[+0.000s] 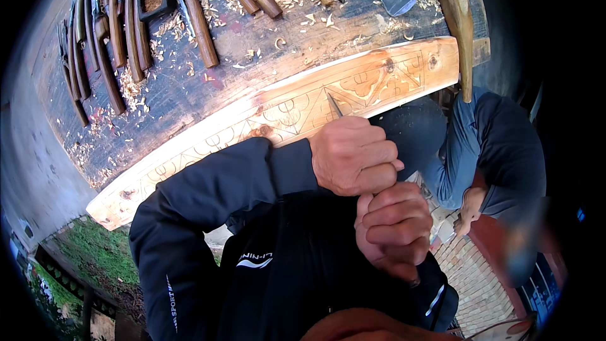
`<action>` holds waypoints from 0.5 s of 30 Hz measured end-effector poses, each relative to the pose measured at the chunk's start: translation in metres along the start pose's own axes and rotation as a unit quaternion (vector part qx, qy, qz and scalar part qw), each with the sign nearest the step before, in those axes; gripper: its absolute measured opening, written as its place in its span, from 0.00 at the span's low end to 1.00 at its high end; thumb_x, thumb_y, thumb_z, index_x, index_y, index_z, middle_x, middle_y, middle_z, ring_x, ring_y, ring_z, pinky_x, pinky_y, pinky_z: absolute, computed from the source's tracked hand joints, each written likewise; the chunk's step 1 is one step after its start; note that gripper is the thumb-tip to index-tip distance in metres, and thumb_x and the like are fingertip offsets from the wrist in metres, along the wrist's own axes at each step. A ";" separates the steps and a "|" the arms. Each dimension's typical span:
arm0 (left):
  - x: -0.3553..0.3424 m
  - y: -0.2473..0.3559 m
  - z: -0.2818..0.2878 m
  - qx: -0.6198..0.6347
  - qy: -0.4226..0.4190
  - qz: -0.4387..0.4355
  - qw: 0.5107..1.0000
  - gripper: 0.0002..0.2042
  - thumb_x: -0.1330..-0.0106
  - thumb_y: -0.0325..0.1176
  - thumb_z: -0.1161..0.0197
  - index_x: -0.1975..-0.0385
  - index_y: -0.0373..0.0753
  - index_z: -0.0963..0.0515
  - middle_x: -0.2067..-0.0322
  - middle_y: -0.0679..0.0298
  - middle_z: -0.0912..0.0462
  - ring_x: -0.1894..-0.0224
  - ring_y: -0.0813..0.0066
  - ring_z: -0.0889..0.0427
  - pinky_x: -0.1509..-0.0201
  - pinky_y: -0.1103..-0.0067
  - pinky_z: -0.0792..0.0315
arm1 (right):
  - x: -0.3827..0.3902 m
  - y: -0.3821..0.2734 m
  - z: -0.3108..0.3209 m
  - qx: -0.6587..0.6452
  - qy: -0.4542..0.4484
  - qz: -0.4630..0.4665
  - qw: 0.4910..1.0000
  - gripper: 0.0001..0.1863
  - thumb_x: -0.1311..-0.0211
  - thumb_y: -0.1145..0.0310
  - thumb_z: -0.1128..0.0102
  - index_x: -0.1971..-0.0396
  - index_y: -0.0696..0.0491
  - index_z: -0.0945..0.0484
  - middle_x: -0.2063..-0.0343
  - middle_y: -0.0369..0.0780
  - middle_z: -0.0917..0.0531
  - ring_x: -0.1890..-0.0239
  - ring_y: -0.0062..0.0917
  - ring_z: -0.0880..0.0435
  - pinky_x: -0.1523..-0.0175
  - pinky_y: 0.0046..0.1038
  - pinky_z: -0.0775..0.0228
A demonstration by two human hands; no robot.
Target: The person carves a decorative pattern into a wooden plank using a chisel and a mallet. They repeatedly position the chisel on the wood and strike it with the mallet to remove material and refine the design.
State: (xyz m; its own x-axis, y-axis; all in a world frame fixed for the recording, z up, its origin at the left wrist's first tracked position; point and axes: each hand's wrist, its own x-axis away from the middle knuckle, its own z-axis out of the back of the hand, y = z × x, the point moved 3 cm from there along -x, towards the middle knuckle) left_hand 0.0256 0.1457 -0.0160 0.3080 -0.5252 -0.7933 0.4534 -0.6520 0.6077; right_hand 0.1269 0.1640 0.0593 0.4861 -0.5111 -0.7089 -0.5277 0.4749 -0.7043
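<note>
A long pale wooden board [284,95] runs slantwise in front of me, with drawn curved patterns and some carved recesses toward its right end. My left hand [356,155] is closed in a fist around a carving chisel [335,105], low near the blade. The thin blade's tip meets the board by the drawn lines. Below it, my right hand [396,227] is closed around the chisel's handle, touching my left hand. Most of the handle is hidden inside both fists.
Many wooden-handled chisels [199,25] lie on the worn workbench [252,44] among wood shavings. A small dark box [156,1] sits among them. A wooden mallet-like piece [459,31] lies across the board's right end. Another person [505,139] crouches at the right.
</note>
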 end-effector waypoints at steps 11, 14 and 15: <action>-0.002 -0.007 0.003 0.032 -0.003 0.018 0.999 0.15 0.43 0.26 0.21 0.74 0.42 0.27 0.81 0.67 0.33 0.84 0.68 0.29 0.82 0.71 0.42 | -0.019 0.008 -0.009 0.018 -0.036 0.005 0.999 0.30 0.15 0.47 0.53 0.79 0.51 0.36 0.86 0.38 0.21 0.91 0.24 0.27 0.83 0.26 0.36; -0.002 -0.003 -0.003 -0.024 -0.036 -0.017 0.999 0.15 0.41 0.28 0.21 0.73 0.43 0.27 0.80 0.68 0.32 0.83 0.70 0.28 0.82 0.72 0.42 | -0.011 0.012 0.013 -0.046 -0.029 0.004 0.998 0.29 0.14 0.50 0.49 0.78 0.54 0.35 0.83 0.40 0.20 0.88 0.25 0.26 0.84 0.27 0.35; -0.007 0.000 -0.004 -0.029 -0.044 -0.031 0.998 0.15 0.41 0.28 0.21 0.73 0.43 0.26 0.80 0.69 0.32 0.82 0.71 0.28 0.82 0.73 0.42 | -0.013 0.004 0.022 -0.058 -0.023 -0.009 0.998 0.30 0.14 0.48 0.50 0.78 0.54 0.35 0.84 0.39 0.21 0.88 0.25 0.25 0.83 0.28 0.34</action>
State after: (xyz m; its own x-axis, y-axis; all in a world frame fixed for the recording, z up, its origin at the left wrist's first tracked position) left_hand 0.0272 0.1517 -0.0107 0.2047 -0.5332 -0.8209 0.5184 -0.6523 0.5529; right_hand 0.1339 0.1879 0.0651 0.5265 -0.4846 -0.6986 -0.5946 0.3774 -0.7099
